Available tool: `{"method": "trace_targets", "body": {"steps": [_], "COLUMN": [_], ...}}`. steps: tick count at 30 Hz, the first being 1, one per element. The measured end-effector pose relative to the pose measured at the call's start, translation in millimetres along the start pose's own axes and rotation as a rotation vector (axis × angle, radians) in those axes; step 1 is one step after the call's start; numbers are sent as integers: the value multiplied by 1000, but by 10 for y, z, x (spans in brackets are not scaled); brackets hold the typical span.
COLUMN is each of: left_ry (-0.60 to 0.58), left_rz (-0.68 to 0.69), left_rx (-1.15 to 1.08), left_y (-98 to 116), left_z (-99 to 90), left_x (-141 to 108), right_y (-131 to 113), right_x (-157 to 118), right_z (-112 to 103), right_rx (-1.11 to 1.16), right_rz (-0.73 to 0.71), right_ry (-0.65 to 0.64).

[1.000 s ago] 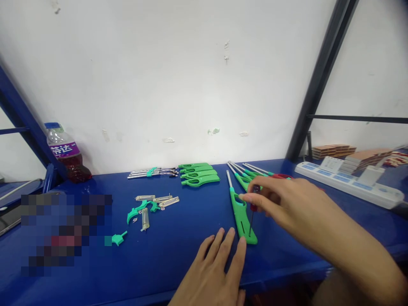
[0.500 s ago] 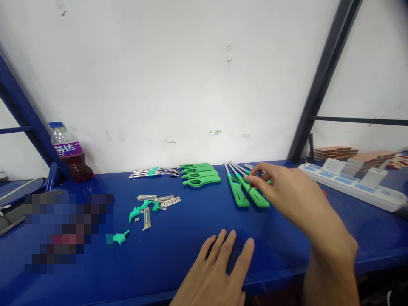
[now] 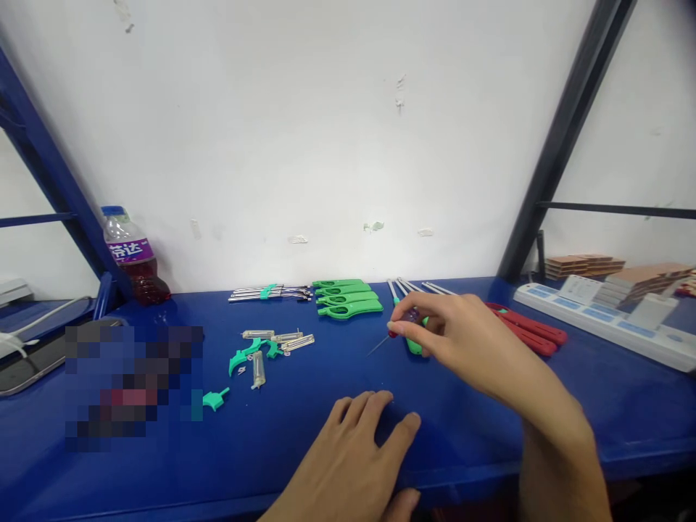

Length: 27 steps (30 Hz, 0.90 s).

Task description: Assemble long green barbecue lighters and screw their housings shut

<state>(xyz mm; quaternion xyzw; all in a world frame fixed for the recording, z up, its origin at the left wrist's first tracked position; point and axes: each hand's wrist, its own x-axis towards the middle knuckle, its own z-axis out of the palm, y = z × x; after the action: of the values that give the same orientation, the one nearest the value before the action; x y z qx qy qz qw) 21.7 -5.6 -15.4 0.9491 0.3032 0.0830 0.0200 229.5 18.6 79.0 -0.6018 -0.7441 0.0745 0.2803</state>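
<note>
My right hand [image 3: 443, 326] is closed in a pinch round a small screwdriver [image 3: 379, 344], its thin shaft slanting down to the left above the table. Behind that hand lie green lighters with metal rods [image 3: 412, 346], largely hidden by it. My left hand [image 3: 353, 449] rests on the blue table with fingers apart, holding nothing. Farther left are clear fuel tanks [image 3: 259, 370], teal triggers [image 3: 238, 359] and a loose teal piece [image 3: 216, 399]. At the back sit green handle shells [image 3: 351, 309] beside a bundle of metal rods [image 3: 255, 294].
Red handle shells [image 3: 536, 337] lie right of my right hand, before a white power strip [image 3: 603, 322]. A drink bottle [image 3: 133, 257] stands at the back left. Dark metal posts [image 3: 565, 138] and a white wall [image 3: 326, 145] bound the table.
My right hand has moved left with the screwdriver, whose tip is now off the green lighters. The red shells have come into view. My left hand's fingers have drawn in slightly.
</note>
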Motion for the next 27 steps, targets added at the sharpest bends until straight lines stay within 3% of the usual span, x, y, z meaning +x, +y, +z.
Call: {"method": "trace_targets", "body": {"steps": [4,11,15,18,23,27], "left_ry": [-2,41,-10,-61,-10,-37], "left_rz": [-36,-26,-29,-60,-154,-260], "left_rx": [-47,-53,-38,-56,-178,-240], "left_y": [-53,-80,-62,-60,-91,-110], "left_z": [-86,-75,-148,-194,-228,-309], "left_x": [-40,-84,-72,-66,-99,-140], "right_y": [-15,80,127,147,236,356], "right_x": [27,62,71,64,66,82], "right_z": [62,125,182,213,266,317], "right_rx": [-6,-133,-171,-182,-188,-174], "right_rz": [-9,-11,-55,-56,-47,-56], "right_ry": [-65,-151,-249,-281,-344,-395]}}
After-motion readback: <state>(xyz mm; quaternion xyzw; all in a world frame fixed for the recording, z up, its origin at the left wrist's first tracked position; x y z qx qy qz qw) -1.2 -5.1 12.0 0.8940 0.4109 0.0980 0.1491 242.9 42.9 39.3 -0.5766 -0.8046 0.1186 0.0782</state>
